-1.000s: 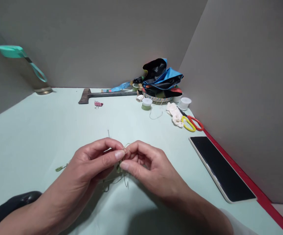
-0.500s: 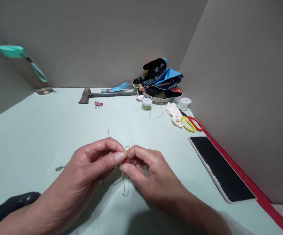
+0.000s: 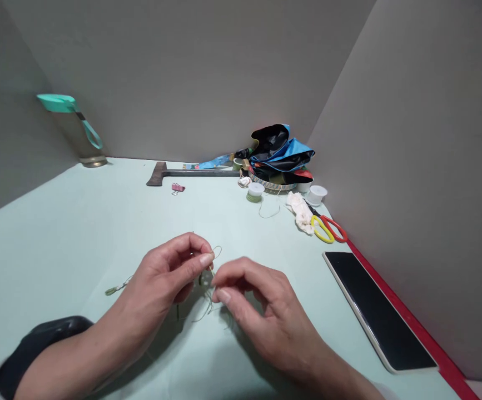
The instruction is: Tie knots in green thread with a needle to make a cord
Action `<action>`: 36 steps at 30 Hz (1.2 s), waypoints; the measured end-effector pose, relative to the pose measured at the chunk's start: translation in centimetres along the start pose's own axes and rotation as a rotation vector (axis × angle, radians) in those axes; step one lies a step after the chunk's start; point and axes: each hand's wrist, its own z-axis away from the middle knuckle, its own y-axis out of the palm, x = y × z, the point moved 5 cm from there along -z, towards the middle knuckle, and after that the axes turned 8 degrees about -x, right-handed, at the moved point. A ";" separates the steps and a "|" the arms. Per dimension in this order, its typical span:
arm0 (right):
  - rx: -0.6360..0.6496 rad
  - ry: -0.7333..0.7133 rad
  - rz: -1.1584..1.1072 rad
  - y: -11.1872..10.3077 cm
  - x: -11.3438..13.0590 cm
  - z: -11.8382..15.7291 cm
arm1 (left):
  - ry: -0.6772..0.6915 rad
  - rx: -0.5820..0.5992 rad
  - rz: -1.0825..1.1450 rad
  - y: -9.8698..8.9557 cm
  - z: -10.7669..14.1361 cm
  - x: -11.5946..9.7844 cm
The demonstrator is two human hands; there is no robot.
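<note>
Thin green cord makes a small loop above the fingertips of my left hand, which pinches it between thumb and forefinger. Just to the right and slightly lower, my right hand has thumb and forefinger closed on a strand of the same cord, with a short stretch running between the hands. Loose cord ends dangle below, over the table. A small green tassel-like bundle lies beside my left forearm, its thread passing behind the wrist. The exact knot is hidden by my fingers.
Behind the hands lie an axe, a pink binder clip, a green cord spool and a blue-black pouch. Scissors and a phone lie right. A bottle with turquoise lid stands back left.
My right hand has drawn away from my left, down and to the right, so a strand now shows between them. The camera view has shifted slightly.
</note>
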 end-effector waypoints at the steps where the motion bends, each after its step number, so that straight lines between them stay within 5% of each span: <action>1: 0.011 -0.034 0.008 0.0 0.2 0.0 | 0.009 -0.005 -0.001 0.0 -0.1 0.0; 11: -0.115 -0.221 -0.204 -1.0 1.0 0.0 | 0.088 -0.062 -0.047 -0.6 -0.5 -0.1; 17: -0.175 -0.053 -0.261 -1.9 1.2 -0.5 | 0.118 -0.103 -0.088 -0.8 -0.2 -0.6; 24: -0.032 0.271 -0.152 -0.5 0.0 -0.5 | 0.253 -0.163 -0.191 -1.1 0.3 -0.7; 36: -0.061 0.496 -0.223 0.4 -1.2 0.3 | 0.526 -0.216 -0.389 -0.1 2.7 -1.7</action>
